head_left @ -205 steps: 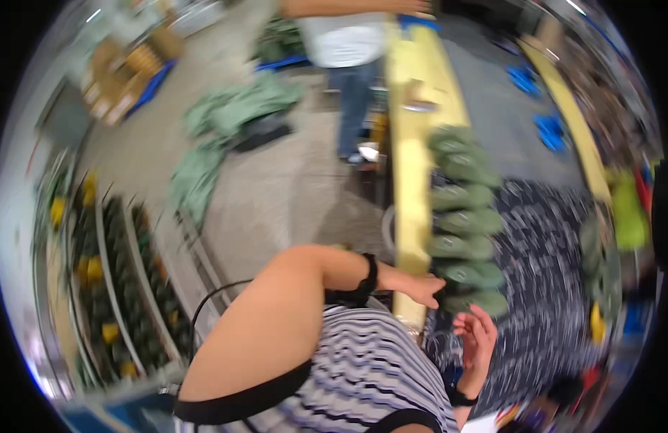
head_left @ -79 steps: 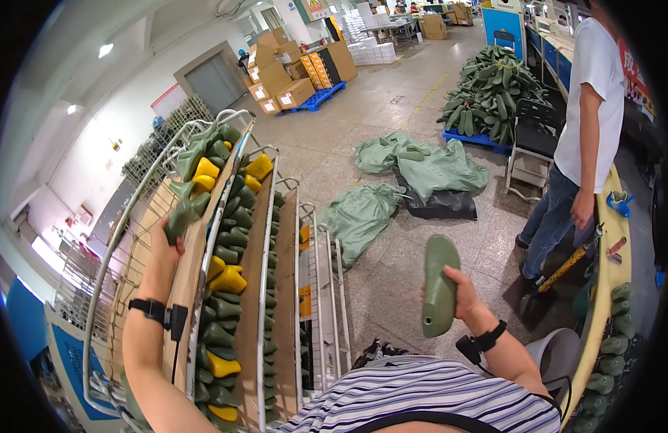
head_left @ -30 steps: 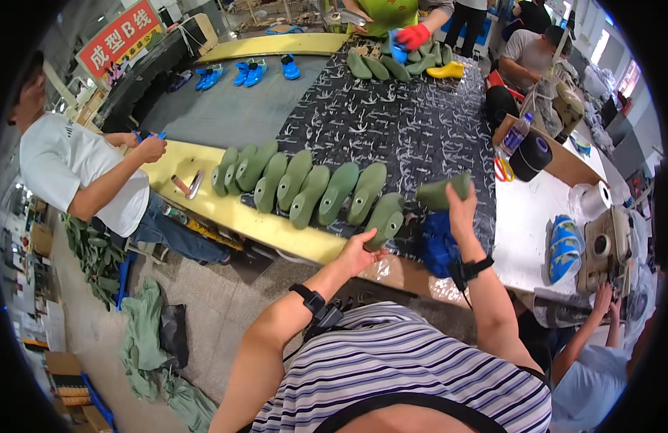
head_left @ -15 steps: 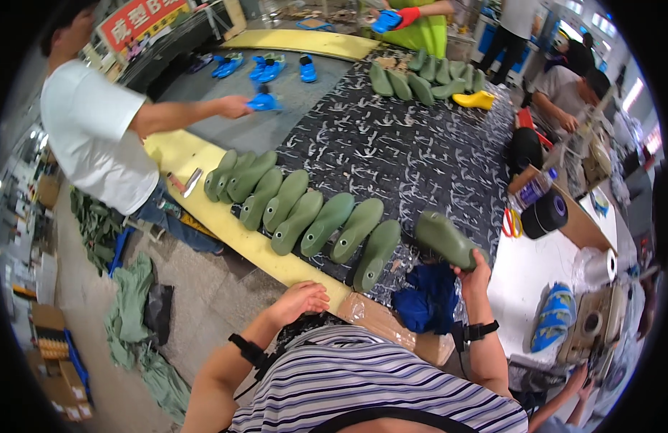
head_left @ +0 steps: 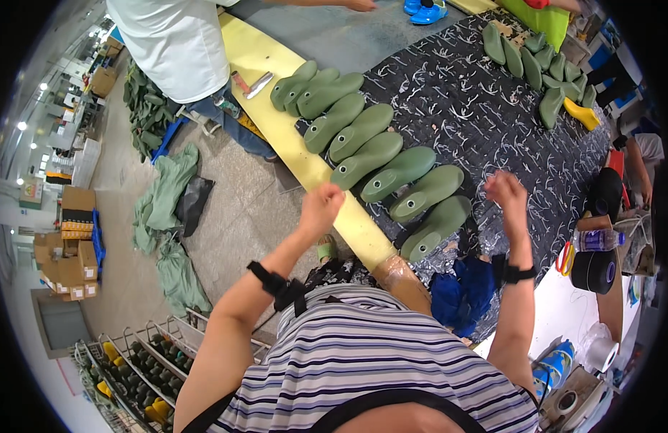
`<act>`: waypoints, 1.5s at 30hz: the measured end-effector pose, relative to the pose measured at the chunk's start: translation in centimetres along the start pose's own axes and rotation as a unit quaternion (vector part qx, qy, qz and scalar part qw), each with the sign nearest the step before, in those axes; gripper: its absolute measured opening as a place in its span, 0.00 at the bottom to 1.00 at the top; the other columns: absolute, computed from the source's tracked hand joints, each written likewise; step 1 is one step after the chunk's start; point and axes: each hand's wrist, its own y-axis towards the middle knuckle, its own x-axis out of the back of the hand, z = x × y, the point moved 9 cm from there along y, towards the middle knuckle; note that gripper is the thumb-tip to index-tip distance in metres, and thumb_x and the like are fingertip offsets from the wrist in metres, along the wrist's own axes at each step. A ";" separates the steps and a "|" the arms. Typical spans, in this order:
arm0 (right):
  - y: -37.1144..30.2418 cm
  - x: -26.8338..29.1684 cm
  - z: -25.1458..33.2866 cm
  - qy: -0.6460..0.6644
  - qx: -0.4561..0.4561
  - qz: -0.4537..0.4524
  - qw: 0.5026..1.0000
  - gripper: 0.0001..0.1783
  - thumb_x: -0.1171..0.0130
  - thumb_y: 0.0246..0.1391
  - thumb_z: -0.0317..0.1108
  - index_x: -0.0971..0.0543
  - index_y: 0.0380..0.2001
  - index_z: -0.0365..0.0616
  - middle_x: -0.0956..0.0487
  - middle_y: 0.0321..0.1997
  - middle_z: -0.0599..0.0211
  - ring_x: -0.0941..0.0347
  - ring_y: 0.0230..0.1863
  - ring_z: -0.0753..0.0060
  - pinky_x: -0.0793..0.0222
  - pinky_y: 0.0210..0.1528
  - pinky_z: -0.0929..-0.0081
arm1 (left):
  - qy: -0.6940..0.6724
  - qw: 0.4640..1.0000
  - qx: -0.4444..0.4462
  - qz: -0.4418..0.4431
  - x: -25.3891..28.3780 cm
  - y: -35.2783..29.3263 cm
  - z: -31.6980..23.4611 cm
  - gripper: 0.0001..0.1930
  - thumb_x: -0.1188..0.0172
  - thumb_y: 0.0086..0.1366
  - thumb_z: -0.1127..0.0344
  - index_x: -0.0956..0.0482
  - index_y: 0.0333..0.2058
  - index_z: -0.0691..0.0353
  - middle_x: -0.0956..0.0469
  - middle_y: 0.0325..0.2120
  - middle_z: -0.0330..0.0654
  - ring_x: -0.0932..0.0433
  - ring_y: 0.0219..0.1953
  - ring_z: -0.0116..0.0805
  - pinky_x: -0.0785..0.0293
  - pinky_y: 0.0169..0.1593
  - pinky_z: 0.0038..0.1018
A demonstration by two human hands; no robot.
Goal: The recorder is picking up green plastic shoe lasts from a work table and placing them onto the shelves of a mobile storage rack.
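A slanting row of green shoe lasts (head_left: 428, 193) lies on the black, white-marked table cover (head_left: 449, 108). My left hand (head_left: 321, 208) is over the yellow board edging the table, its fingers curled in with nothing visible in them. Closest to it is the heel of one green last (head_left: 366, 160); whether they touch I cannot tell. My right hand (head_left: 508, 195) hovers above the cover, right of the row, fingers loosely bent and apart, holding nothing. Below that hand, by my wrist strap, lies a crumpled dark blue cloth (head_left: 460, 296).
More green lasts (head_left: 532, 66) and a yellow last (head_left: 581, 114) sit at the far right. A tool (head_left: 259, 85) rests on the yellow board (head_left: 276, 43), beside a person in a white shirt (head_left: 171, 50). Scissors (head_left: 565, 258), a black roll (head_left: 594, 272) and a bottle (head_left: 599, 240) stand right.
My right hand has let go of a green last and moved up, away from the blue cloth. That last cannot be made out now. My left hand rose toward the row; the view has turned.
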 end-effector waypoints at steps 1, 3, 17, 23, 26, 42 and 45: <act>-1.8 -1.0 -1.4 -0.069 0.017 0.023 0.997 0.20 0.46 0.58 0.40 0.27 0.47 0.34 0.22 0.37 0.63 0.26 0.38 0.75 0.30 0.39 0.79 | 0.111 0.987 -0.092 -0.067 1.5 1.6 -1.6 0.12 0.39 0.55 0.65 0.25 0.35 0.66 0.24 0.29 0.46 0.24 0.33 0.46 0.29 0.38 0.35; -6.0 -3.0 -3.5 -0.093 0.007 0.028 0.995 0.21 0.45 0.57 0.38 0.29 0.48 0.33 0.22 0.38 0.64 0.27 0.41 0.74 0.31 0.43 0.77 | 0.128 0.970 -0.148 -0.144 3.4 4.9 -4.5 0.18 0.36 0.52 0.62 0.26 0.39 0.65 0.28 0.35 0.51 0.28 0.41 0.51 0.32 0.44 0.39; -13.1 -13.3 -1.8 -0.322 0.003 -0.053 0.945 0.37 0.42 0.52 0.42 0.41 0.58 0.30 0.47 0.64 0.34 0.50 0.66 0.41 0.53 0.66 0.60 | 0.406 0.905 -0.129 0.004 -0.1 19.1 -0.1 0.24 0.31 0.46 0.59 0.30 0.40 0.60 0.28 0.36 0.51 0.24 0.38 0.49 0.26 0.39 0.39; -12.4 -15.4 -0.6 -0.445 0.011 -0.088 0.891 0.35 0.38 0.43 0.34 0.37 0.54 0.32 0.45 0.60 0.26 0.48 0.62 0.30 0.50 0.64 0.54 | 0.407 0.903 -0.134 -0.034 2.4 22.1 1.4 0.25 0.30 0.46 0.59 0.31 0.38 0.65 0.28 0.36 0.52 0.23 0.36 0.50 0.24 0.38 0.37; -12.1 -15.9 0.1 -0.440 0.018 -0.074 0.895 0.32 0.39 0.43 0.33 0.36 0.52 0.33 0.46 0.59 0.27 0.46 0.59 0.28 0.44 0.61 0.54 | 0.432 0.892 -0.125 -0.046 4.4 24.4 2.7 0.25 0.31 0.46 0.56 0.31 0.38 0.64 0.26 0.35 0.52 0.22 0.35 0.49 0.24 0.36 0.38; -12.2 -15.6 -0.5 -0.464 -0.022 -0.121 0.877 0.34 0.39 0.41 0.33 0.36 0.53 0.37 0.47 0.61 0.32 0.49 0.62 0.30 0.46 0.62 0.52 | 0.233 0.938 -0.256 0.010 1.7 19.3 -3.8 0.28 0.33 0.48 0.53 0.27 0.45 0.63 0.30 0.44 0.56 0.32 0.51 0.54 0.37 0.52 0.44; -12.5 -14.9 -1.0 -0.408 -0.003 -0.145 0.902 0.33 0.41 0.41 0.32 0.36 0.53 0.37 0.46 0.62 0.33 0.49 0.63 0.33 0.47 0.63 0.54 | 0.158 0.945 -0.265 0.108 -2.2 11.0 -5.5 0.29 0.31 0.43 0.52 0.25 0.40 0.65 0.39 0.53 0.58 0.40 0.57 0.57 0.43 0.55 0.48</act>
